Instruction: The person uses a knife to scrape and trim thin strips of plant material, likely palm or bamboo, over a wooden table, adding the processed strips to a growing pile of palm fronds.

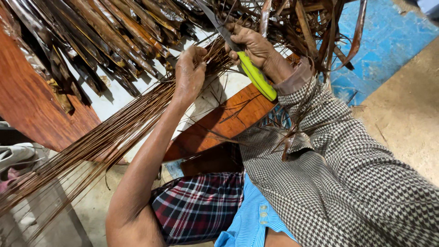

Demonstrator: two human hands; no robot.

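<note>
My left hand (190, 73) is closed around the upper end of a long bundle of thin brown leaf ribs (105, 137) that runs down to the lower left. My right hand (256, 48) grips a knife with a yellow-green handle (256, 75); its dark blade (219, 27) points up and left, close to the top of the bundle. Dry brown leaf strips (109, 32) lie spread above both hands. My right arm wears a houndstooth sleeve (329, 151).
A reddish-brown wooden board (32, 110) with a white surface (114, 98) on it sits under the leaves. Blue painted floor (388, 41) lies at the upper right, tan ground (411, 114) beside it. A plaid cloth (201, 206) covers my lap.
</note>
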